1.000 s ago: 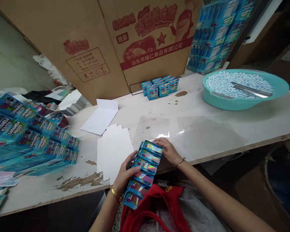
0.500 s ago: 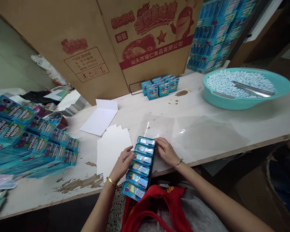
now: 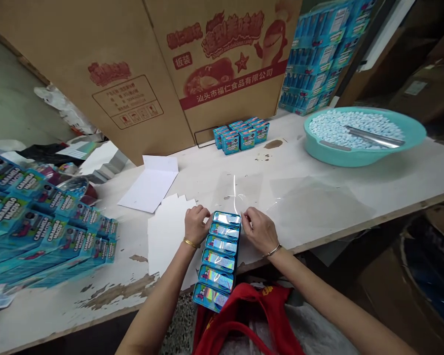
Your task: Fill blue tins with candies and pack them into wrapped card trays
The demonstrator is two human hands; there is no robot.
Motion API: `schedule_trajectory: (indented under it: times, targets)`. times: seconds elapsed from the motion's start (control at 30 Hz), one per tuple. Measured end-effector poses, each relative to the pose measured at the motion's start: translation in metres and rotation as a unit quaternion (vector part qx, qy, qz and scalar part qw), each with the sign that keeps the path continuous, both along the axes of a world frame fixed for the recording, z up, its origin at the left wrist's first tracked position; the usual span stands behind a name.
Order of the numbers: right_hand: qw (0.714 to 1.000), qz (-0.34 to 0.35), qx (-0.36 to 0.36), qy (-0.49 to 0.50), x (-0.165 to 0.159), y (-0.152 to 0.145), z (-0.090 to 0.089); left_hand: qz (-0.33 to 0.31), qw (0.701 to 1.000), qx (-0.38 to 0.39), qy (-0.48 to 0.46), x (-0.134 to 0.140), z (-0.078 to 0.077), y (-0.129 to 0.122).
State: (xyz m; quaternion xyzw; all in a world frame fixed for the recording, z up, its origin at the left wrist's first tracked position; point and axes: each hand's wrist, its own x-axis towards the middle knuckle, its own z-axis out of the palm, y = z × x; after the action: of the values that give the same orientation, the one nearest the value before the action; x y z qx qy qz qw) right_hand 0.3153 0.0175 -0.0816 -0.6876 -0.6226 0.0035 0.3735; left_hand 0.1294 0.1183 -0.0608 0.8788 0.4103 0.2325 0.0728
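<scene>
A row of several small blue tins (image 3: 219, 260) with shiny, rainbow-reflecting lids runs from the table edge towards my red apron. My left hand (image 3: 197, 226) is at the far left corner of the row, fingers curled in and closed. At the far right corner my right hand (image 3: 259, 230) is closed too, thumb and fingertips pinched beside the end tin. What either pinches is too small to make out. Just beyond the row, between the hands, lies a clear plastic sheet (image 3: 240, 190) with a bright streak of glare. White card sheets (image 3: 166, 234) are fanned out left of my left hand.
Stacked blue candy boxes (image 3: 52, 217) stand at left. A folded white card (image 3: 148, 185) lies behind the fanned sheets. Small blue boxes (image 3: 240, 138) sit before a large carton (image 3: 222, 59). A turquoise basin (image 3: 355, 155) of pale candies holds a metal scoop (image 3: 377, 138). More plastic sheets (image 3: 318, 197) lie right.
My left hand has moved forward along the row to its far end, and its fingers have curled in. My right hand has shifted slightly right and closed up. The view has turned a little.
</scene>
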Motion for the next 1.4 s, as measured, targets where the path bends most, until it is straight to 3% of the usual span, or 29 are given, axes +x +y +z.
schedule_trajectory:
  times: [0.2,0.27,0.37,0.43,0.57,0.63,0.77,0.87,1.03,1.13,1.23,1.4]
  targets:
    - [0.999,0.034,-0.006,0.031,0.0,0.003,0.016,0.026,0.979,-0.157,-0.126,-0.001,0.003,0.003]
    - [0.998,0.053,-0.027,0.035,0.005,0.005,0.022,0.026,0.986,-0.132,-0.099,0.001,0.009,0.004]
    - [0.996,0.064,-0.055,0.021,0.007,0.006,0.03,-0.005,0.999,-0.03,-0.011,0.0,0.02,0.004]
    - [0.997,0.059,-0.055,0.008,0.004,0.004,0.031,-0.023,1.0,-0.013,0.007,-0.002,0.023,0.004]
    - [0.998,0.057,-0.019,-0.024,-0.01,-0.001,0.027,0.002,0.975,-0.19,-0.113,-0.006,0.019,0.007]
    - [0.997,0.063,-0.009,-0.047,-0.016,-0.004,0.024,0.014,0.963,-0.22,-0.156,-0.009,0.016,0.006]
    - [0.995,0.064,0.0,-0.075,-0.022,-0.009,0.017,-0.027,0.996,-0.043,-0.073,-0.022,0.015,-0.002]
    - [0.996,0.048,0.005,-0.073,-0.024,-0.013,0.009,-0.054,0.998,0.044,0.008,-0.034,0.013,-0.01]
    - [0.998,-0.051,-0.029,-0.024,-0.025,-0.019,-0.012,-0.035,0.998,0.001,0.054,-0.038,-0.003,-0.016]
    - [0.995,-0.066,-0.055,-0.051,-0.024,-0.019,-0.021,-0.014,0.996,-0.013,0.087,-0.033,-0.01,-0.017]
    - [0.993,-0.03,-0.068,-0.09,-0.025,-0.021,-0.023,-0.025,0.993,0.01,0.111,-0.035,-0.009,-0.021]
    - [0.99,0.075,-0.061,-0.105,-0.034,-0.038,-0.019,-0.122,0.983,0.024,0.134,-0.056,0.003,-0.039]
